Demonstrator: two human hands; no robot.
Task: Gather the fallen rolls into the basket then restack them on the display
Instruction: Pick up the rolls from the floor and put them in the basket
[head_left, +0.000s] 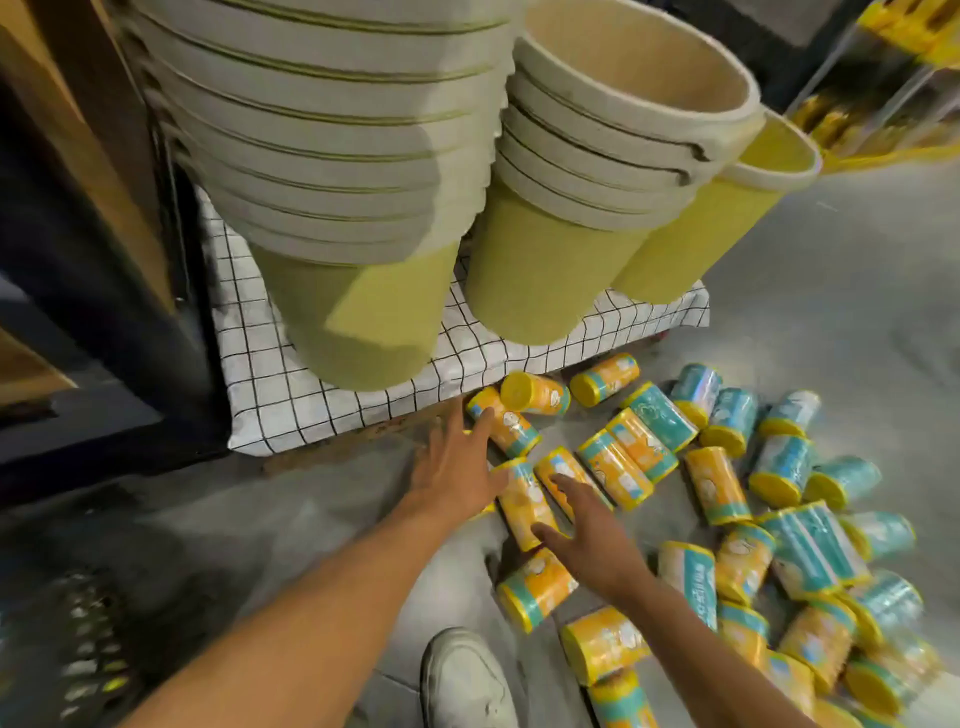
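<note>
Head view: both hands are out over the floor (831, 260), and neither one holds anything. The left hand (457, 467) is spread flat with its fingers (480, 428) straight. The longest fingertip is on an orange roll (506, 423) just beside the edge of the checked cloth (291, 374). That roll lies on its side, its long axis slanting from upper left to lower right, so it runs across the fingers, not along them.

The right hand (592, 540) is wide open too, thumb out, hovering over a middle roll (524, 506). This one lies between the two hands with its long axis pointing away from the person, and the right hand is the nearer.

The other rolls (753, 493) are scattered to the right, all of them on the floor. The basket (88, 649) is a blurred dark mesh at lower left, if I read it right. It sits on the left arm's side, well apart from the pile, so each roll will likely need carrying leftward.
</note>
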